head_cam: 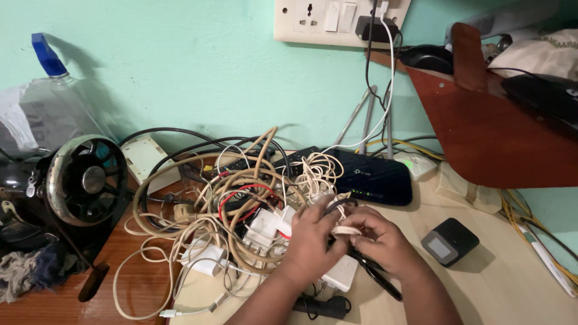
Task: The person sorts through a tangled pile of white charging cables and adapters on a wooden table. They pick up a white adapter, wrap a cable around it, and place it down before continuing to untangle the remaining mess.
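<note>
A big tangle of cream, white, red and black cables (pixel 229 198) lies on the wooden table (pixel 512 289), with several white chargers (pixel 265 225) mixed in. My left hand (pixel 310 241) and my right hand (pixel 382 241) meet at the tangle's right edge. Both pinch a small coil of white cable (pixel 347 230) between their fingers. A black cable (pixel 376 274) runs under my right hand toward the table's front edge. A white adapter block (pixel 340 274) lies beneath my hands.
A black router (pixel 373 174) sits behind the tangle, a small black box (pixel 450 242) to the right. A black sewing machine wheel (pixel 84 179) stands at left before a plastic bottle (pixel 51 102). A wall socket plate (pixel 337 21) and a brown corner shelf (pixel 494 132) are above.
</note>
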